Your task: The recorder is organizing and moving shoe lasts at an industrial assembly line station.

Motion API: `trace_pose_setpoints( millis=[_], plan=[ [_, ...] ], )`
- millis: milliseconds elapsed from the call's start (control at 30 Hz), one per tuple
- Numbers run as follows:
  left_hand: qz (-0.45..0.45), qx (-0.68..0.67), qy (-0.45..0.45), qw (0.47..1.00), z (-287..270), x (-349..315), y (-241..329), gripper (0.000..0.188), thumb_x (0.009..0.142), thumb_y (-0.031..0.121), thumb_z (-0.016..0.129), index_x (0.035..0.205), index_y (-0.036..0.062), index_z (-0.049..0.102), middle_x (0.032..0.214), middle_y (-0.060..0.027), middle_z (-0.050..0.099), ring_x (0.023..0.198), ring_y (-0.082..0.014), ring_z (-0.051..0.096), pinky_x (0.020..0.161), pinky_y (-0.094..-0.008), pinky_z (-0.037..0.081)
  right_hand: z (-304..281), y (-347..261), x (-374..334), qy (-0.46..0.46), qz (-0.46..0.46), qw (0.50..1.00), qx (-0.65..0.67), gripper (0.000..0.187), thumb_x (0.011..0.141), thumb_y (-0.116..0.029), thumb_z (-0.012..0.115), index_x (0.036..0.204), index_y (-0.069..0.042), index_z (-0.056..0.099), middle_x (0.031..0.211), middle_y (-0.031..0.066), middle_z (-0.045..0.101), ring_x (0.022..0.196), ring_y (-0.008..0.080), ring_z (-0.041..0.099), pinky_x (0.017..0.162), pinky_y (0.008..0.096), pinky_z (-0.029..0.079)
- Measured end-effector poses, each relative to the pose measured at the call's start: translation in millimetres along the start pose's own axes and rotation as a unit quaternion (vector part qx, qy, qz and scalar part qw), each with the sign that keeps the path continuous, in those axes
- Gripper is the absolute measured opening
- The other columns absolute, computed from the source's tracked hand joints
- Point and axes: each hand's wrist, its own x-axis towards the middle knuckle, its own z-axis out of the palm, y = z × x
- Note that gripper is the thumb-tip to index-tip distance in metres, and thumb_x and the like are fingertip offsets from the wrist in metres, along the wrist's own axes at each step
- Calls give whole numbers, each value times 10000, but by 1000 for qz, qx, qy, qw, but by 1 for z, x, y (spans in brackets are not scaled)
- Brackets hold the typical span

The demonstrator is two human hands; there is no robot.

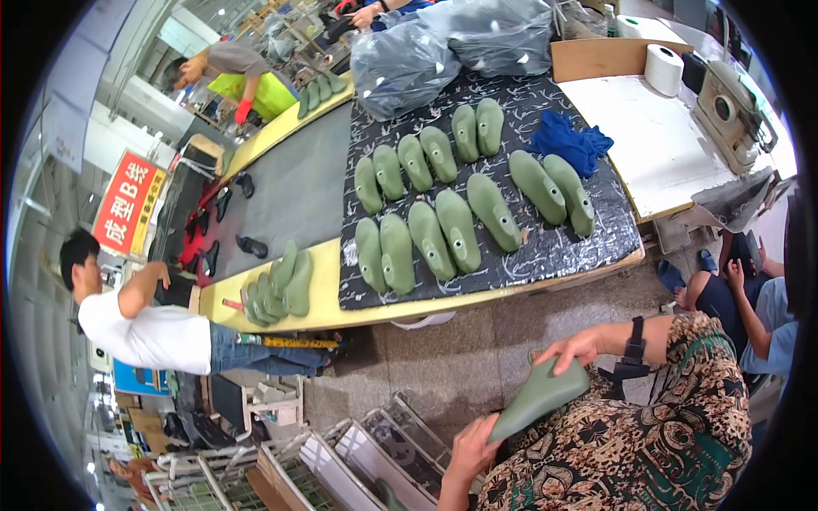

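Observation:
A green shoe last (543,397) is held slantwise between my two hands, in front of my patterned shirt. Its narrow end is gripped by my left hand (474,444), fingers closed around it. The wider end is in my right hand (575,347), which has a black strap at its wrist; the thumb and fingers press on it from above. Beyond them, several more green shoe lasts (457,230) lie in pairs on a table with a black patterned cover (545,264). One last (492,213) lies singly among them.
A blue cloth (571,143) and grey plastic bags (405,68) lie on the table. White-barred racks (375,460) stand below. A person in a white shirt (145,332) stands left; another sits at right (758,298). A sewing machine (731,115) stands at the upper right.

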Motion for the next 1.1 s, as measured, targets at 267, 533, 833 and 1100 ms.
trace_pose_setpoints(
  millis=[267,533,833,1100],
  plan=[
    [152,10,208,966,-59,167,-5,573,677,51,735,1192,-23,495,1189,-200,502,1014,-331,546,801,-354,492,18,-67,-46,156,-318,926,128,546,711,-124,703,1176,78,500,1086,160,598,977,221,606,832,325,506],
    [122,-62,154,978,-111,206,-68,511,707,14,688,1184,-17,505,1159,-166,521,1015,-259,556,780,-324,500,19,-154,-23,386,-548,742,34,672,735,-264,709,1243,65,416,1121,137,571,930,187,609,804,306,510],
    [6,-166,118,979,-144,202,-142,446,742,56,672,1155,-30,527,1092,-157,568,964,-232,580,761,-310,496,-58,-177,58,746,-321,442,-381,471,737,-35,609,1176,37,456,1101,244,558,1032,397,536,881,403,440],
    [63,-177,106,976,-134,274,-96,472,745,-16,655,1189,-41,499,1165,-155,510,1055,-218,534,796,-301,480,-50,-254,-11,655,-255,490,-515,447,826,-230,577,1182,13,459,1112,232,538,1022,385,526,866,436,436]
  ],
)
